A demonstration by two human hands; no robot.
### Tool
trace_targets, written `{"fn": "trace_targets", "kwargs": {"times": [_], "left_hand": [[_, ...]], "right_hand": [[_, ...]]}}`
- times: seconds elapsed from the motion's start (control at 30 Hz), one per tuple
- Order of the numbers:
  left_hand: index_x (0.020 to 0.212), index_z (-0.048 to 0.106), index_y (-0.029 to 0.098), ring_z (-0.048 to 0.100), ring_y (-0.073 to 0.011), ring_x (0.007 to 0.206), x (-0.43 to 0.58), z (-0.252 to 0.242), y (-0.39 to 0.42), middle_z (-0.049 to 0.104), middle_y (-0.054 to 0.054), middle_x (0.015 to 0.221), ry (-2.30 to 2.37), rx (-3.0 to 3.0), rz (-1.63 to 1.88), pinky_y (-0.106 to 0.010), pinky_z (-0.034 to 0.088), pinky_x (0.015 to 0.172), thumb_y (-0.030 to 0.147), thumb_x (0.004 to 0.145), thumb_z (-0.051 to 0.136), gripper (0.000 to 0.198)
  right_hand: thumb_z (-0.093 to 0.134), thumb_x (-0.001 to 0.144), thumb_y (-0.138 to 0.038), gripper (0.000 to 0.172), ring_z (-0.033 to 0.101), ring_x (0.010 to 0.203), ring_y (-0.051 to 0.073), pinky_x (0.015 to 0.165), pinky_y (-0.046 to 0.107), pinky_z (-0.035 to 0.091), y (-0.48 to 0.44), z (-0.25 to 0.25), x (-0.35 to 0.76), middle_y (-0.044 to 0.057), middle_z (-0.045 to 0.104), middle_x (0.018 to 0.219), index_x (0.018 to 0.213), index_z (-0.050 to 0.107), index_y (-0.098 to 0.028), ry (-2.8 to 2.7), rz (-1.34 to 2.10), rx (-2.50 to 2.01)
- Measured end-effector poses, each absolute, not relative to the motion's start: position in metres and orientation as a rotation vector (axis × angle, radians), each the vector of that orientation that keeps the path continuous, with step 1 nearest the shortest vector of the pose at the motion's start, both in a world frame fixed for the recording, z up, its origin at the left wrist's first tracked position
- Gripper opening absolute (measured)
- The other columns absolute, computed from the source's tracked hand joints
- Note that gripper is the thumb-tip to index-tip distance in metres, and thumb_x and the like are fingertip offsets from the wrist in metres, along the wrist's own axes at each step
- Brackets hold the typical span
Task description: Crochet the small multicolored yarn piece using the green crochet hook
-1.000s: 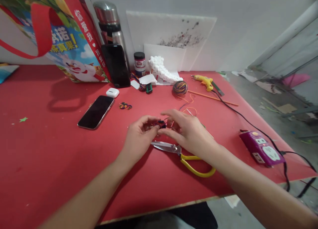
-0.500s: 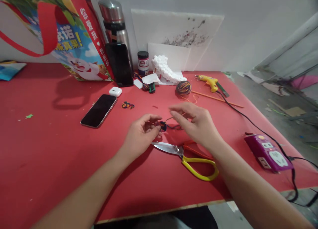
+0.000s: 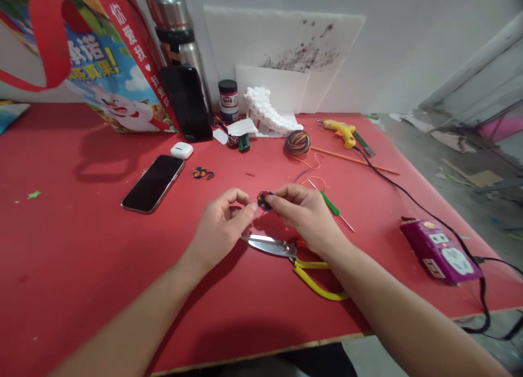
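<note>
A small round crocheted piece [image 3: 263, 199] in dark multicoloured yarn is pinched between the thumb and fingers of my right hand [image 3: 302, 209]. Close against its left edge, the thumb and index finger of my left hand [image 3: 223, 219] are pressed together; what they grip is too small to make out. A thin strand hangs below the piece. Right of my right hand lies a crochet hook [image 3: 332, 204] with a green grip, beside a loose loop of orange yarn. Under my hands rest scissors [image 3: 272, 245] with yellow and red handles, partly hidden by my right forearm.
Behind my hands sit a ball of variegated yarn [image 3: 298, 141], an orange stick [image 3: 355, 160] and a yellow glue gun [image 3: 342, 132]. On the left are a phone [image 3: 153, 183] and another small crocheted piece [image 3: 202, 173]. A purple power box [image 3: 441, 251] with cables stands right.
My right hand has come down and left onto the crocheted piece, which my left hand held before. The green crochet hook now shows on the table. The view has shifted slightly.
</note>
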State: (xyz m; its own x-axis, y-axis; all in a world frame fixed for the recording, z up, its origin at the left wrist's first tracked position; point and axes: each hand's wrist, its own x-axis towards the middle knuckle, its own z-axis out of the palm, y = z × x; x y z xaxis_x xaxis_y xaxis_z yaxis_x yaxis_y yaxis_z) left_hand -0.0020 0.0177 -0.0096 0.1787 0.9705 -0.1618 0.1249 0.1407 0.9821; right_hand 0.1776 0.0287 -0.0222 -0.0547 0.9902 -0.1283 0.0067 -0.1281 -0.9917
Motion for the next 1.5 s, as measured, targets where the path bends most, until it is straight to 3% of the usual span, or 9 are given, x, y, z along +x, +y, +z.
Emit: {"fn": "trace_targets", "kwargs": {"times": [0.23, 0.43, 0.67, 0.9, 1.13, 1.27, 1.5], "left_hand": [[0.079, 0.064, 0.020, 0.048, -0.0110, 0.054, -0.001, -0.013, 0.019, 0.061, 0.003, 0.066, 1.275, 1.376, 0.934, -0.025, 0.037, 0.052, 0.034, 0.086, 0.069, 0.016], [0.077, 0.065, 0.020, 0.048, -0.0111, 0.055, 0.000, -0.014, 0.019, 0.057, 0.004, 0.062, 1.249, 1.437, 0.951, -0.024, 0.037, 0.053, 0.029, 0.086, 0.067, 0.013], [0.072, 0.063, 0.021, 0.051, -0.0111, 0.055, 0.001, -0.013, 0.020, 0.058, 0.004, 0.061, 1.258, 1.416, 0.999, -0.024, 0.041, 0.054, 0.024, 0.082, 0.069, 0.012], [0.096, 0.066, 0.020, 0.063, -0.0133, 0.055, 0.000, -0.013, 0.021, 0.067, 0.003, 0.067, 1.110, 1.127, 1.000, -0.025, 0.051, 0.055, 0.030, 0.079, 0.080, 0.024], [0.083, 0.068, 0.020, 0.058, -0.0120, 0.051, 0.001, -0.015, 0.020, 0.065, 0.002, 0.059, 1.147, 1.174, 1.043, -0.024, 0.046, 0.052, 0.030, 0.086, 0.075, 0.013], [0.080, 0.068, 0.019, 0.056, -0.0112, 0.051, 0.000, -0.017, 0.021, 0.065, 0.001, 0.058, 1.141, 1.087, 1.021, -0.023, 0.044, 0.052, 0.031, 0.084, 0.077, 0.016], [0.080, 0.069, 0.017, 0.057, -0.0104, 0.055, -0.002, -0.022, 0.027, 0.071, -0.003, 0.067, 1.035, 0.891, 1.010, -0.020, 0.041, 0.048, 0.033, 0.077, 0.083, 0.022]], "right_hand": [[0.078, 0.081, -0.039, 0.023, 0.050, 0.055, 0.010, 0.053, 0.025, 0.038, 0.023, -0.022, 0.172, -0.002, 0.065, 0.062, 0.076, 0.072, -0.018, -1.243, 1.361, -1.203], [0.078, 0.079, -0.043, 0.025, 0.061, 0.065, 0.015, 0.060, 0.028, 0.047, 0.022, -0.025, 0.170, 0.003, 0.073, 0.071, 0.076, 0.072, -0.019, -1.267, 1.324, -1.260], [0.077, 0.078, -0.039, 0.022, 0.055, 0.061, 0.014, 0.056, 0.028, 0.043, 0.020, -0.027, 0.167, 0.002, 0.069, 0.065, 0.072, 0.071, -0.019, -1.274, 1.224, -1.328], [0.086, 0.072, -0.047, 0.034, 0.034, 0.044, 0.005, 0.043, 0.023, 0.025, 0.026, -0.024, 0.173, -0.005, 0.058, 0.058, 0.074, 0.070, -0.017, -0.931, 1.530, -1.186], [0.087, 0.072, -0.046, 0.034, 0.037, 0.048, 0.006, 0.045, 0.023, 0.025, 0.022, -0.020, 0.170, -0.004, 0.058, 0.056, 0.072, 0.070, -0.017, -1.045, 1.457, -1.281], [0.087, 0.072, -0.049, 0.036, 0.033, 0.044, 0.006, 0.044, 0.023, 0.023, 0.023, -0.021, 0.171, -0.006, 0.053, 0.051, 0.069, 0.068, -0.018, -0.996, 1.539, -1.233], [0.085, 0.073, -0.047, 0.035, 0.032, 0.043, 0.005, 0.041, 0.023, 0.022, 0.025, -0.023, 0.173, -0.003, 0.061, 0.055, 0.065, 0.068, -0.018, -0.963, 1.612, -1.178]]}}
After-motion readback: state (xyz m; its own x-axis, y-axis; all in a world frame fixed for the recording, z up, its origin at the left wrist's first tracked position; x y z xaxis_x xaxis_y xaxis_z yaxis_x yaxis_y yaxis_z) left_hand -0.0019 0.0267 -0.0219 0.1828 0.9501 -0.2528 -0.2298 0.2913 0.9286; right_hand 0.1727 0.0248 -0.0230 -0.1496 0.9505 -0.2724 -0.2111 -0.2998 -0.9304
